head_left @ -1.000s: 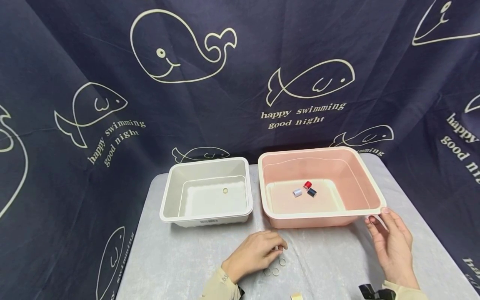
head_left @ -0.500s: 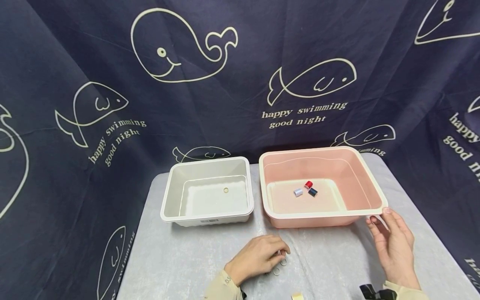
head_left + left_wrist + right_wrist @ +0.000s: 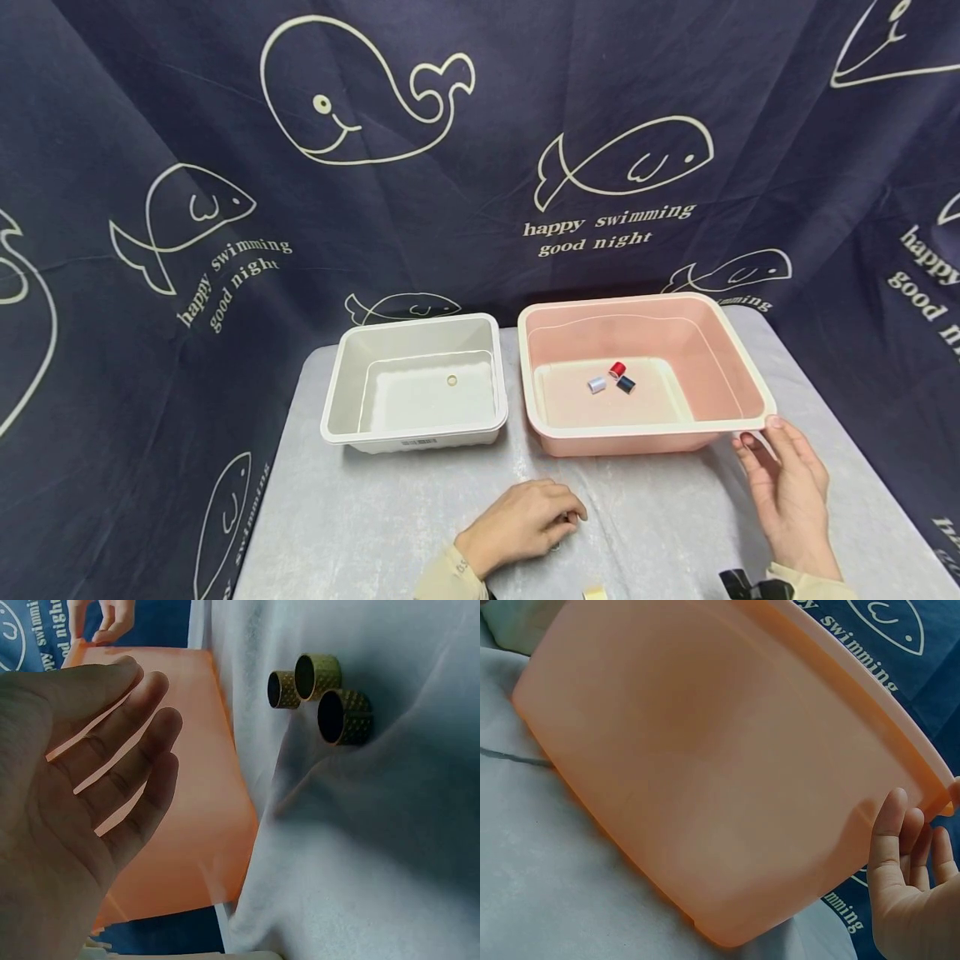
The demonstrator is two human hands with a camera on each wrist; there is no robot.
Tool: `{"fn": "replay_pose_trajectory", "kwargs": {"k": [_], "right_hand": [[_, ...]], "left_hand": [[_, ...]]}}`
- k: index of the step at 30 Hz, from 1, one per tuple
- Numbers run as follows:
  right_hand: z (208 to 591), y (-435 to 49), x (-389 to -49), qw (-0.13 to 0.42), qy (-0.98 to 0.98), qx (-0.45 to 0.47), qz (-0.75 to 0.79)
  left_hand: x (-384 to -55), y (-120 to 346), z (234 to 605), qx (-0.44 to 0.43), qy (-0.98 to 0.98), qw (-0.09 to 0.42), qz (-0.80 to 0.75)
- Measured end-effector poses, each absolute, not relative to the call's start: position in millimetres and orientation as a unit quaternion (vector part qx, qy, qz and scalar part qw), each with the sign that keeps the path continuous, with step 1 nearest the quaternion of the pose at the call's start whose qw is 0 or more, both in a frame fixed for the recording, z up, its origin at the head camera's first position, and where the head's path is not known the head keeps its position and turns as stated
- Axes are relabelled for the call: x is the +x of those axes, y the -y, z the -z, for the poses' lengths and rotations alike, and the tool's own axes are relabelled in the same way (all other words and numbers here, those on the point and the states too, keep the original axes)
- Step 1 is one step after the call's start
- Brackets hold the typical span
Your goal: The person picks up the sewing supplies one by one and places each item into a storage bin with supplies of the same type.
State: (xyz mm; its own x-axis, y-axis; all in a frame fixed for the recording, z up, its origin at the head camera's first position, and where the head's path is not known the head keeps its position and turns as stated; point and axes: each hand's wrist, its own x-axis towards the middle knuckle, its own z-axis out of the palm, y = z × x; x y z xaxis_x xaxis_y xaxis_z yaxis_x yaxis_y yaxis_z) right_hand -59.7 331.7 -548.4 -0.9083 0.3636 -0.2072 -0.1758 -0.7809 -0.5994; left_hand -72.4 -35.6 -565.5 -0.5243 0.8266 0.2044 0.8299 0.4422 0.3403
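Observation:
My left hand (image 3: 523, 523) hovers low over the table, its fingers loosely bent and holding nothing. Close to it in the left wrist view, three brass dimpled thimble rings (image 3: 345, 717) stand grouped on the cloth; the hand mostly hides them in the head view. My right hand (image 3: 793, 500) grips the front right corner of the pink basin (image 3: 637, 432), thumb at the rim and fingers beneath it. Inside the basin lie three thread spools: a red spool (image 3: 617, 369), a white spool (image 3: 596, 385) and a dark blue spool (image 3: 626, 384).
A white basin (image 3: 412, 437) stands left of the pink one, with one thimble ring (image 3: 452, 381) on its floor. A small yellowish piece (image 3: 595, 592) lies at the front edge of view. A dark blue printed curtain (image 3: 480, 233) hangs behind the grey cloth-covered table (image 3: 360, 517).
My left hand has shifted slightly right and toward me, now covering the thimble rings seen before in the head view. The right hand stays at the basin's corner.

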Motion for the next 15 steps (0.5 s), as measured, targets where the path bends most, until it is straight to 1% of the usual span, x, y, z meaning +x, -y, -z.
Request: {"fn": "replay_pose_trajectory", "kwargs": {"k": [9,15], "right_hand": [[547.8,-331.3,-59.3,0.142,0.303,-0.166,-0.928],[548.3,-331.0,-59.3,0.146,0.301,-0.166,-0.928]], "left_hand": [[-65.4,32.8,571.5,-0.5,0.842,-0.01,0.203],[-60.2,30.3,575.0,-0.508,0.84,-0.043,0.185]]}}
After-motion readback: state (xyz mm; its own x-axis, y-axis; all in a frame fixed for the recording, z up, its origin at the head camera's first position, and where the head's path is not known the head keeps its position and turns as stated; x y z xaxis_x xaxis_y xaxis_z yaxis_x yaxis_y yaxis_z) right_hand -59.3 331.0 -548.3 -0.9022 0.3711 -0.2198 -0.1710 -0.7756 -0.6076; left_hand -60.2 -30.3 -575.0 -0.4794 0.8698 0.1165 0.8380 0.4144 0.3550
